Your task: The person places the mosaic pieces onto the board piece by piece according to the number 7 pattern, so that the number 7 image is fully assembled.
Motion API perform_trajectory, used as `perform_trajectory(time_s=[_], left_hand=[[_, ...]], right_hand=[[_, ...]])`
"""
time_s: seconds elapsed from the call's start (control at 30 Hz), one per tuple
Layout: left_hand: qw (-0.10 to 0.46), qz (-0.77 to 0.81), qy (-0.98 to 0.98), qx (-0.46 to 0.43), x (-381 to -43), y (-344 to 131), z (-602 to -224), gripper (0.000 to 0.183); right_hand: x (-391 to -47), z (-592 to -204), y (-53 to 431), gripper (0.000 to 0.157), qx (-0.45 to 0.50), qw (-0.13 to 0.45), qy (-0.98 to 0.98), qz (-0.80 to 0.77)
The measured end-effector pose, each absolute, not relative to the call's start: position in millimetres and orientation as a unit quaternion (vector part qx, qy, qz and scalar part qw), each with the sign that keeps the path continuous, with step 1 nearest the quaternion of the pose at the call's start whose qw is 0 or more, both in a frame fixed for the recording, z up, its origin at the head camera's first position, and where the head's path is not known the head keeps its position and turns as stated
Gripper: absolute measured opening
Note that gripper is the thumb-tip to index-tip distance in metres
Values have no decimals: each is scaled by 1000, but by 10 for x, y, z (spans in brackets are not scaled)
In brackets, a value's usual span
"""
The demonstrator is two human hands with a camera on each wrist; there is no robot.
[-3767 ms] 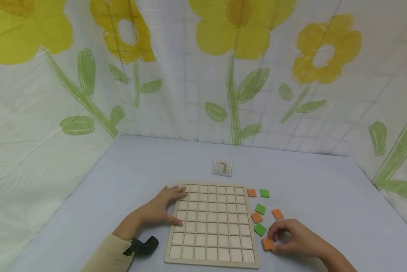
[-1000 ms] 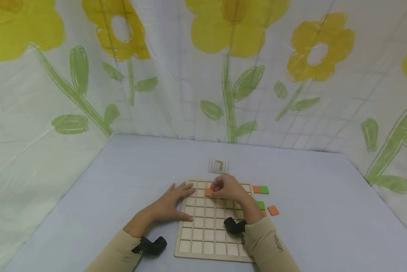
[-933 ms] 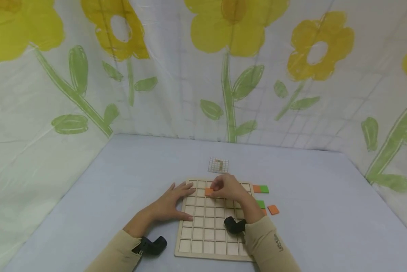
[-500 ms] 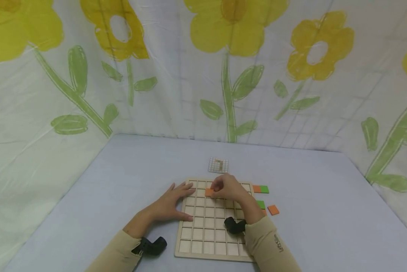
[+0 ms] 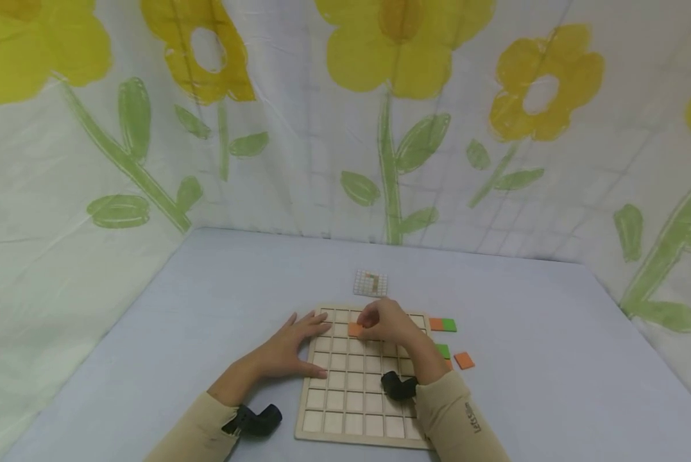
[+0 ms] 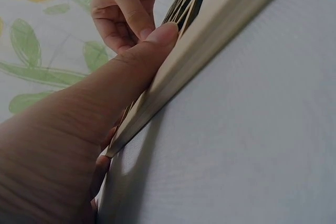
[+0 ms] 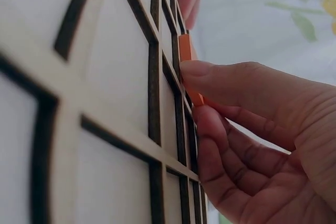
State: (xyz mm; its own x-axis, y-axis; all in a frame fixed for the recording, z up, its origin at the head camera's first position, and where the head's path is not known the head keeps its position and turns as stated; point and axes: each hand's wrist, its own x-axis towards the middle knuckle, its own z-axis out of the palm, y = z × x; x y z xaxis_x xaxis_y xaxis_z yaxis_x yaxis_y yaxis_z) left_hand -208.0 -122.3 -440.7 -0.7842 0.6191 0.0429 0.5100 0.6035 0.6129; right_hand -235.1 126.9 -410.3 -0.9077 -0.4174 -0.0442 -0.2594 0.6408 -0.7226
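A pale wooden grid board (image 5: 335, 421) with square recesses lies on the table. My left hand (image 5: 286, 350) rests along its left edge, fingers spread over the frame; in the left wrist view the thumb (image 6: 134, 59) presses on the rim. Near the board's far side, my right hand (image 5: 388, 323) pinches an orange square tile (image 5: 354, 330) between thumb and fingers. The right wrist view shows that orange tile (image 7: 187, 51) standing slightly proud of the grid bars, over a recess in the second row from the far edge.
Right of the board lie an orange tile (image 5: 435, 324) beside a green tile (image 5: 449, 325), another green tile (image 5: 443, 351) and a loose orange tile (image 5: 464, 360). The right forearm partly covers that side. A small patterned grid card (image 5: 371, 283) lies beyond the board.
Since the oldest frame, my right hand has carried an orange tile from the table's right side onto the board. Over the last second, both hands have stayed nearly still.
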Motion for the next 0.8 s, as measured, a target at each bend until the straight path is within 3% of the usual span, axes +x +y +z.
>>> perform_trajectory(time_s=[0.8], left_hand=[[89,317,889,320,-2070,-1220,-4394,88]], right_hand=[[-2381,-4127,1305,16,-213,102,898,-372]])
